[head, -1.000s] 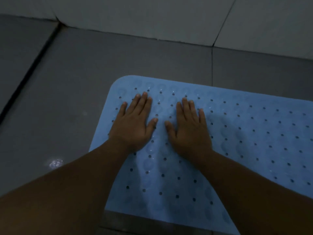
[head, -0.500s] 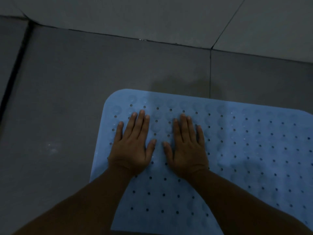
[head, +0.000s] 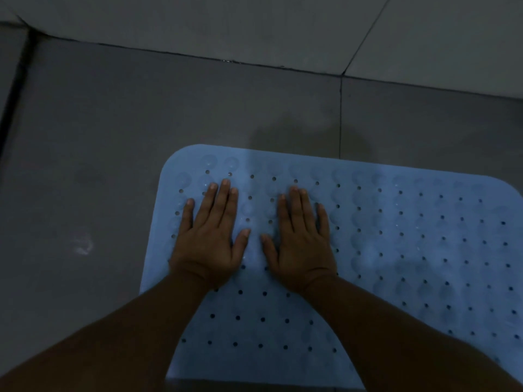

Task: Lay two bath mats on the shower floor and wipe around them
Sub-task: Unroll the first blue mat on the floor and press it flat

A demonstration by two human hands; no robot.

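A light blue bath mat (head: 410, 250) with rows of small holes and round bumps lies flat on the dark grey shower floor (head: 107, 154). It runs off the frame to the right. My left hand (head: 209, 236) rests palm down near the mat's left end, fingers slightly spread and pointing away from me. Beside it, a thumb's width apart, my right hand (head: 304, 241) lies flat the same way. Neither hand holds anything. Only one mat is in view.
A pale tiled wall (head: 254, 26) rises along the far edge of the floor. A dark groove (head: 14, 89) runs down the left side. A small whitish smear (head: 83, 246) marks the floor left of the mat. A tile joint (head: 340, 114) crosses the floor.
The mat and both hands sit lower in the view than a second ago, as my head tilted. My hands stay flat, side by side, and have spread slightly apart.
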